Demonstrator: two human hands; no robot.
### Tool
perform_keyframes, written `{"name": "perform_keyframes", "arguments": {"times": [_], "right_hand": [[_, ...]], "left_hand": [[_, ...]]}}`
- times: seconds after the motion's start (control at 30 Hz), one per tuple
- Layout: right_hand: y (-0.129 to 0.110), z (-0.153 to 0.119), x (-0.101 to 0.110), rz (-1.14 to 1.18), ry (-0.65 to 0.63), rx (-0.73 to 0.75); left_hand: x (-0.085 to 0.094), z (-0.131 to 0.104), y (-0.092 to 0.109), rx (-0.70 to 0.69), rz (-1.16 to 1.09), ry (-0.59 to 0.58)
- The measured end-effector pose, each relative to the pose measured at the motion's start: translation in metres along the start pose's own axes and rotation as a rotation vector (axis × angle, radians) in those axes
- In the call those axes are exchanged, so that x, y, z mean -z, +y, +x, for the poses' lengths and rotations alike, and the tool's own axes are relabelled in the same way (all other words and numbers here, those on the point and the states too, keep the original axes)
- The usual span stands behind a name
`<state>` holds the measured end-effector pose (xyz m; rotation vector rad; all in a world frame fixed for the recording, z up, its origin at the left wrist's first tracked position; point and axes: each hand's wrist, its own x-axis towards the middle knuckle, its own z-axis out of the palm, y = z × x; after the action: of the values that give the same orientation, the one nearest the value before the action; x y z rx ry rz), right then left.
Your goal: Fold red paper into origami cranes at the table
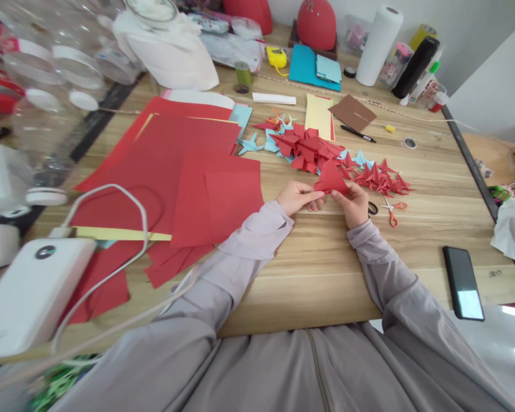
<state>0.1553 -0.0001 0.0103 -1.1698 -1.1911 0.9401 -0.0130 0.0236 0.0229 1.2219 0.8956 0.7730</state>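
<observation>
Between both hands is a folded piece of red paper (331, 177), held up over the near side of the paper pile. My left hand (299, 197) pinches its lower left corner, fingers closed. On the right edge, my right hand (352, 200) grips the same paper between thumb and fingers. Just beyond lie folded red paper pieces (309, 149), heaped with some light blue ones (251, 144). Pointed red folded shapes (384, 178) spread to the right of my right hand. Scissors with orange handles (393, 213) rest open beside that wrist.
Large red paper sheets (154, 166) cover the table's left side. A white power bank (38, 292) with a looped cable (143, 229) sits at the near left. A phone (463, 283) lies at the right edge. Farther back are a black pen (357, 134) and a paper roll (380, 46).
</observation>
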Motion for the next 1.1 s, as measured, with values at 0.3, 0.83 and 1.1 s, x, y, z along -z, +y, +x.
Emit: {"name": "perform_keyframes", "arguments": {"times": [0.3,0.83,1.1], "right_hand": [[-0.0030,-0.0020,0.0006,-0.054,-0.075,0.052],[-0.0064,-0.0019,-0.0004,-0.070,-0.076,0.054],[-0.0051,-0.0017,-0.0010,-0.049,-0.080,0.035]], "left_hand": [[0.0024,0.0009,0.0018,0.048,-0.027,-0.066],[0.0102,0.0009,0.0078,0.075,-0.034,-0.234],[0.0087,0.0025,0.0043,0.054,-0.040,-0.196]]}}
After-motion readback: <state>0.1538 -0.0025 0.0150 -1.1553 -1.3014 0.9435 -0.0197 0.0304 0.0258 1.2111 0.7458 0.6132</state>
